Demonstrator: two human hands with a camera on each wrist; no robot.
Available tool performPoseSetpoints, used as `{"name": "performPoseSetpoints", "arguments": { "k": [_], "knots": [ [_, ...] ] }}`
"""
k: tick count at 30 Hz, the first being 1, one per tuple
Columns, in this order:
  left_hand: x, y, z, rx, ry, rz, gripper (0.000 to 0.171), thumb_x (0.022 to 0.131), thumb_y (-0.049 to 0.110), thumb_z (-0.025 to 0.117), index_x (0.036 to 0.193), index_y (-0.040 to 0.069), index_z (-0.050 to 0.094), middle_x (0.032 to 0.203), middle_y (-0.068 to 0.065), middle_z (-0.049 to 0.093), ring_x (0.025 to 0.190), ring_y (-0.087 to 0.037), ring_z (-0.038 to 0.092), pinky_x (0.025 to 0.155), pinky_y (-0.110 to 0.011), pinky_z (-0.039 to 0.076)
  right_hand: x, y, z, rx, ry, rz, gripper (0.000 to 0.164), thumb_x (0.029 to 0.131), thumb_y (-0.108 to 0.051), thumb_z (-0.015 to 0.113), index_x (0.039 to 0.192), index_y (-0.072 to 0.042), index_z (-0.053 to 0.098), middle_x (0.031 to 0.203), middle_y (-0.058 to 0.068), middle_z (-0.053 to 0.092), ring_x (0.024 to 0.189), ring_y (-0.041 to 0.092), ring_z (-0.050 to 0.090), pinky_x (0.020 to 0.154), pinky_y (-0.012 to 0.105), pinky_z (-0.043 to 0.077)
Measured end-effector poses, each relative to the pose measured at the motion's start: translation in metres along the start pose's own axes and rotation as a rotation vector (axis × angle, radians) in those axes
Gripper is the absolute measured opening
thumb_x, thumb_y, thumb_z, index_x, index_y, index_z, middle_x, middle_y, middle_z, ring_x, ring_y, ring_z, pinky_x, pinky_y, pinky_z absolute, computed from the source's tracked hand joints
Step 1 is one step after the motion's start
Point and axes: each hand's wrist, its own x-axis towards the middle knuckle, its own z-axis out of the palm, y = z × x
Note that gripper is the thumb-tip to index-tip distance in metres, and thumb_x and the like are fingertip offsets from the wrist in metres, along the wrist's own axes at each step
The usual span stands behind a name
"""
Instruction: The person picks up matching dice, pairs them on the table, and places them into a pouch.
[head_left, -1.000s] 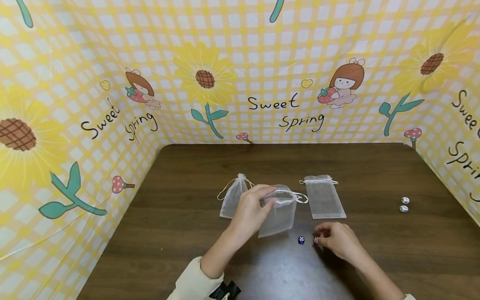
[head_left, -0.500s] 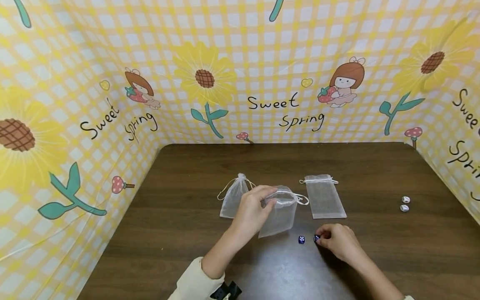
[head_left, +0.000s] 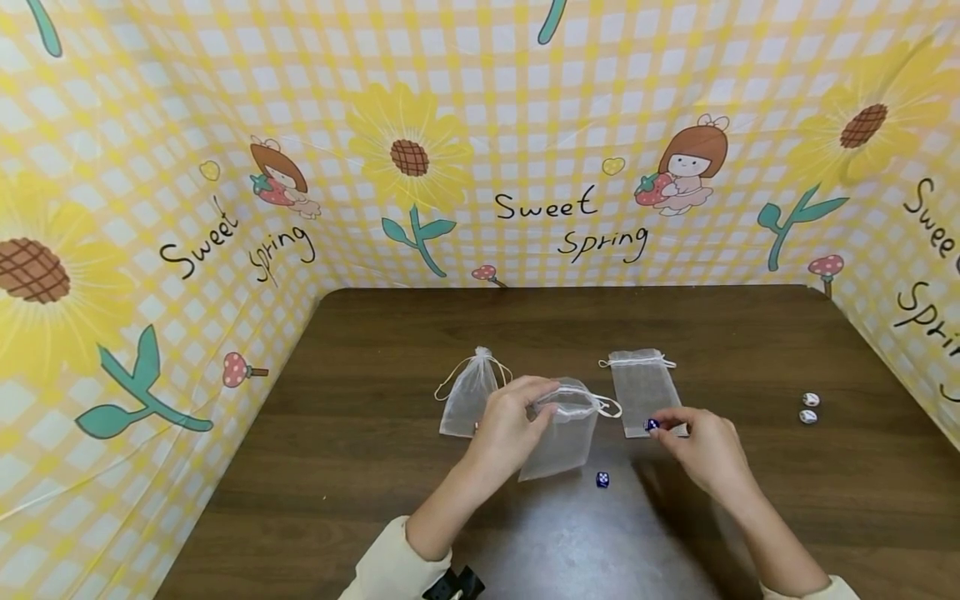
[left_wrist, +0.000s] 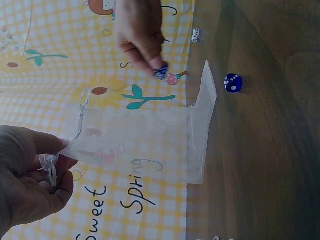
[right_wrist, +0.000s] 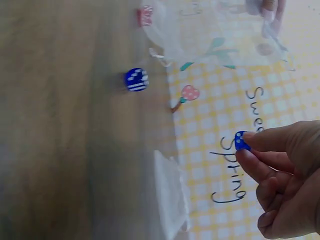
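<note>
My left hand (head_left: 510,425) pinches the rim of a sheer white drawstring bag (head_left: 562,442) and holds it upright with its mouth spread. Between the thumb and fingers of my right hand (head_left: 705,450) is a blue die with white pips (right_wrist: 242,140), lifted off the table to the right of that bag. Another blue die (head_left: 603,480) lies on the table just in front of the bag; the left wrist view shows this resting die (left_wrist: 233,83) too. Seen through mesh in the right wrist view is a red die (right_wrist: 145,16).
A drawstring bag with a gathered top (head_left: 468,396) stands behind my left hand. One flat bag (head_left: 641,387) lies at the back right. Two white dice (head_left: 808,408) sit far right on the brown table (head_left: 375,500). Patterned cloth (head_left: 525,125) walls the back and sides.
My right hand has lifted one blue die off the table and moved it up and away from me. The left hand and its bag have shifted only slightly.
</note>
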Motion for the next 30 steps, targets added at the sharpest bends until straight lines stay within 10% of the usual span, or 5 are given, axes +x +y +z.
{"name": "performPoseSetpoints", "arguments": {
  "k": [15,30],
  "knots": [
    [-0.005,0.002,0.006,0.018,-0.047,0.014,0.025,0.08,0.0,0.069,0.105,-0.003,0.067,0.104,-0.011,0.066,0.099,-0.021,0.061,0.089,-0.027,0.046,0.015,-0.039,-0.007,0.108,0.409,-0.179,0.018,0.068,0.0,0.079,0.082,-0.008,0.072,0.057,-0.006,0.04,0.056,0.004,0.031,0.047,0.019,0.022],
    [-0.001,0.007,0.01,0.026,-0.077,0.03,0.025,0.08,0.001,0.07,0.105,-0.002,0.068,0.102,-0.011,0.066,0.096,-0.02,0.062,0.084,-0.023,0.047,0.015,-0.071,-0.005,0.126,0.311,-0.424,0.03,0.061,0.005,0.081,0.087,-0.006,0.072,0.08,0.002,0.068,0.069,0.011,0.049,0.058,0.023,0.032]
  ]
}}
